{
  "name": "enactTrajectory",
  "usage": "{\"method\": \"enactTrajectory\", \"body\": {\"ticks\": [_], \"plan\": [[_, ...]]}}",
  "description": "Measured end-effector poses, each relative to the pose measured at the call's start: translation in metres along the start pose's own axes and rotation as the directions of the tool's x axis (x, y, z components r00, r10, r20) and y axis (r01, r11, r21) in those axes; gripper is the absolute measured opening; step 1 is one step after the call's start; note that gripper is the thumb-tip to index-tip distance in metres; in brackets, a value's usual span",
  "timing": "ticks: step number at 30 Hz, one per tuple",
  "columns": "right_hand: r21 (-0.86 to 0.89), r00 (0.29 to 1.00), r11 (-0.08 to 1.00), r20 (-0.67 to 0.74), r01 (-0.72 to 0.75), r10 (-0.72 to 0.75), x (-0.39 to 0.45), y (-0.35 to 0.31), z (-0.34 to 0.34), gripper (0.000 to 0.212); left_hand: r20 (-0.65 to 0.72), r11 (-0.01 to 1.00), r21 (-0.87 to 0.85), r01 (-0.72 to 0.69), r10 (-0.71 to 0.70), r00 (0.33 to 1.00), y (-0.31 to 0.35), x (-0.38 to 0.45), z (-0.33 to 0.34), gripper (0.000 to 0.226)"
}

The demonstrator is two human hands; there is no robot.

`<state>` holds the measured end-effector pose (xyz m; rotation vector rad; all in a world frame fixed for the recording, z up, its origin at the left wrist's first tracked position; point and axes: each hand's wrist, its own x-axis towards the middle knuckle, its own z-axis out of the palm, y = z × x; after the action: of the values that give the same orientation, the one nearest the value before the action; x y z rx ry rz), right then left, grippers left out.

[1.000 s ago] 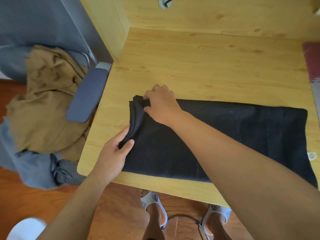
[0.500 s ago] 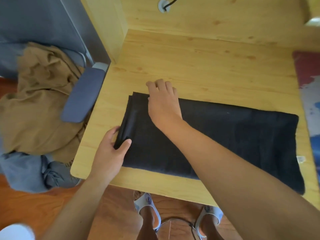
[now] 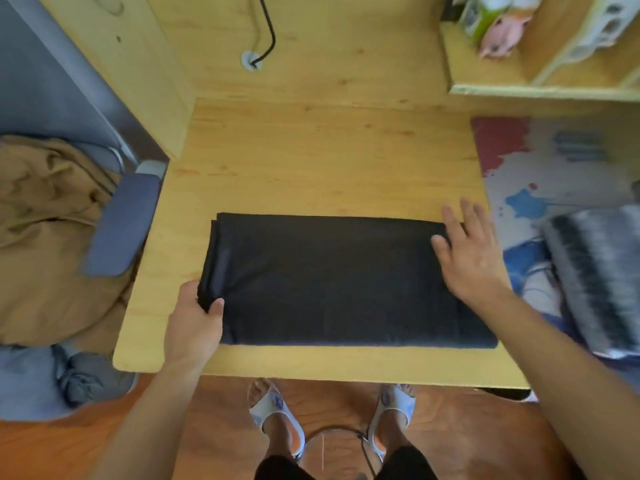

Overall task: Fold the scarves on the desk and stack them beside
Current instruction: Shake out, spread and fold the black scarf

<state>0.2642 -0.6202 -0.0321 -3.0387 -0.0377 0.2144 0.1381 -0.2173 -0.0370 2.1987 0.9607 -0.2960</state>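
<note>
1. Your black scarf [image 3: 339,278] lay folded into a wide rectangle on the pale wooden desk [image 3: 311,161], near the front edge and roughly centred before you, its stacked layers showing at the left end.

2. Your left hand [image 3: 194,327] pinched the near-left corner of those layers, thumb on top and fingers curled underneath. Your right hand [image 3: 467,251] rested flat on the far-right corner, fingers straight and slightly spread, holding nothing.

3. The cloth looked soft, thin and light (judging by how flat it sat and how the layers drooped at the pinch). It should have draped limp from any single grip and offered no stiffness to steer by.

4. Layers that smooth would likely have slid over each other, so taking hold of both corners of one short end, through all layers at once, seemed the safest way to carry that end across for another fold.

5. A grey streaked cloth [image 3: 595,271], perhaps a scarf already folded, lay on the patterned mat [image 3: 540,161] just right of the scarf; it looked the probable stacking spot.
</note>
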Motion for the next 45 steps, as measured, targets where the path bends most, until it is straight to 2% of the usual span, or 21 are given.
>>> {"method": "enactTrajectory", "body": {"ticks": [2,4,8,10,12,14,15,17,19,22,26,28,31,33,36,38,40,41,42,44,45], "plan": [[-0.018,0.986,0.987,0.052,0.163,-0.161,-0.038,-0.033,0.004,0.064,0.055,0.997,0.025,0.071,-0.073,0.996,-0.001,0.003,-0.003,0.022],[-0.029,0.944,0.952,0.142,0.305,-0.298,-0.064,-0.059,0.021,0.066,0.105,0.99,0.093,0.103,-0.112,0.988,-0.005,0.003,-0.008,0.02],[-0.014,0.878,0.898,0.217,0.439,-0.426,-0.05,-0.079,0.041,0.062,0.111,0.969,0.207,0.137,-0.163,0.98,-0.019,-0.002,-0.019,0.018],[-0.073,0.905,0.92,0.226,0.385,-0.361,-0.02,-0.066,0.042,0.061,0.117,0.968,0.182,0.173,-0.196,0.974,-0.021,-0.003,-0.021,0.02],[-0.071,0.978,0.992,0.191,0.103,-0.088,0.01,-0.044,0.031,0.061,0.132,0.97,0.165,0.179,-0.202,0.97,-0.02,-0.002,-0.022,0.024],[-0.017,0.989,0.994,0.103,-0.107,0.108,0.019,-0.027,0.016,0.059,0.151,0.968,0.158,0.193,-0.216,0.965,-0.017,-0.002,-0.021,0.026],[-0.007,0.994,0.995,0.054,-0.097,0.097,0.013,-0.026,0.01,0.058,0.162,0.969,0.143,0.202,-0.224,0.961,-0.015,-0.003,-0.021,0.027],[-0.043,0.998,0.997,-0.008,0.066,-0.066,-0.012,-0.03,0.01,0.058,0.169,0.975,0.073,0.209,-0.219,0.961,-0.011,0.002,-0.022,0.036],[-0.072,0.983,0.982,0.074,0.175,-0.17,-0.038,-0.032,0.019,0.061,0.11,0.979,0.005,0.202,-0.201,0.973,-0.002,0.014,-0.024,0.045],[-0.138,0.978,0.982,0.179,0.133,-0.107,-0.053,-0.021,0.045,0.068,0.048,0.992,-0.009,0.128,-0.127,0.991,0.015,0.041,-0.026,0.043],[-0.118,0.975,0.988,0.212,0.1,-0.073,-0.05,-0.019,0.052,0.066,0.168,0.995,0.008,0.096,-0.096,0.981,0.016,0.05,-0.021,0.034],[-0.112,0.972,0.985,0.209,0.132,-0.106,-0.053,-0.025,0.049,0.066,0.211,0.976,-0.124,0.177,-0.148,0.966,0.012,0.043,-0.03,0.03],[-0.13,0.952,0.967,0.244,0.219,-0.183,-0.071,-0.032,0.049,0.072,0.358,0.86,-0.329,0.39,-0.269,0.894,0.017,0.03,-0.064,0.027],[-0.083,0.937,0.968,0.282,0.237,-0.206,-0.083,-0.041,0.048,0.077,0.408,0.844,-0.293,0.449,-0.314,0.857,0.023,0.022,-0.091,0.03],[0.035,0.901,0.965,0.349,0.262,-0.257,-0.085,-0.059,0.035,0.076,0.401,0.85,-0.296,0.435,-0.303,0.864,0.044,0.014,-0.127,0.04],[0.2,0.883,0.967,0.409,0.161,-0.231,-0.083,-0.07,0.023,0.07,0.433,0.865,-0.331,0.378,-0.217,0.875,0.072,0.001,-0.138,0.038],[0.476,0.888,0.875,0.434,-0.085,-0.149,-0.087,-0.077,0.0,0.059,0.467,0.919,-0.3,0.255,-0.091,0.879,0.107,-0.021,-0.134,0.029],[0.626,0.877,0.748,0.462,-0.221,-0.128,-0.092,-0.077,-0.013,0.052,0.498,0.947,-0.267,0.18,-0.025,0.867,0.127,-0.035,-0.124,0.027],[0.746,0.85,0.567,0.508,-0.351,-0.141,-0.097,-0.077,-0.025,0.046,0.53,0.964,-0.244,0.109,0.038,0.847,0.146,-0.05,-0.108,0.026],[0.826,0.796,0.209,0.562,-0.524,-0.224,-0.108,-0.074,-0.047,0.04,0.533,0.979,-0.203,0.012,0.1,0.84,0.177,-0.081,-0.06,0.022],[0.818,0.782,0.077,0.569,-0.571,-0.255,-0.112,-0.068,-0.053,0.04,0.515,0.984,-0.176,-0.019,0.108,0.85,0.188,-0.096,-0.03,0.022]]}}
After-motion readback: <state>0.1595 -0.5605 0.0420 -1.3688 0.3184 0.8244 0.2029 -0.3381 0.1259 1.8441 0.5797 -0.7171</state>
